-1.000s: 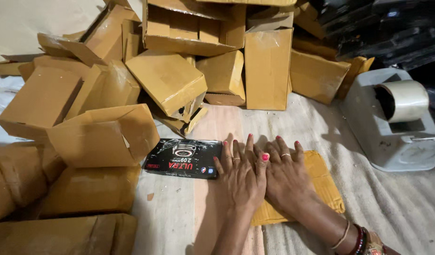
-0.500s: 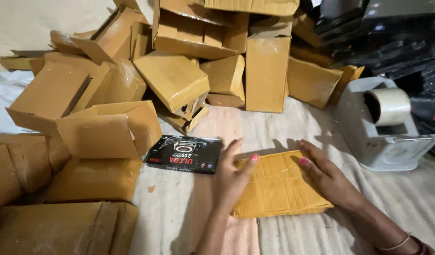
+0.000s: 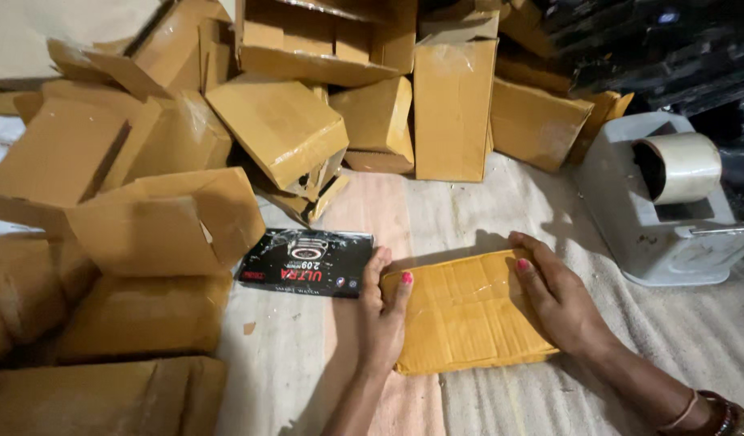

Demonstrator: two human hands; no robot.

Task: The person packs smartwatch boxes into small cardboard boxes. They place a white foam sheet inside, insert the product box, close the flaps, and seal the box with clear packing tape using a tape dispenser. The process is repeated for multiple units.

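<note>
Flat, tape-wrapped, yellow-brown cardboard packet (image 3: 469, 311) at frame centre, lying on a pale striped woven cloth (image 3: 501, 202). Bracketed from both sides: left hand (image 3: 381, 319) at 9 o'clock of the packet, palm down and uncurled, thumb tip on the near-left corner, fingers alongside the edge. Right hand (image 3: 557, 303) at 3 o'clock, also spread and flat, fingers laid over the right edge, grasping nothing. Bangles (image 3: 711, 412) on the right wrist, at 5 o'clock of the frame.

Looks like a steadying or squaring-up stage, with the packet pinned flat rather than lifted. Lifting or turning it would call for fingers curled under both edges, since the glossy tape looks slippery.

Just beyond the left hand, at 10 o'clock of the packet: a flat black rectangular printed box (image 3: 307, 262), apart from the packet. At 2 o'clock: a grey metal tape dispenser (image 3: 670, 218) carrying a roll of clear tape (image 3: 683, 165). At 9 o'clock, further out: an open brown carton (image 3: 170, 222) on its side. From 10 to 1 o'clock: a jumbled heap of brown cardboard cartons (image 3: 452, 105).
</note>
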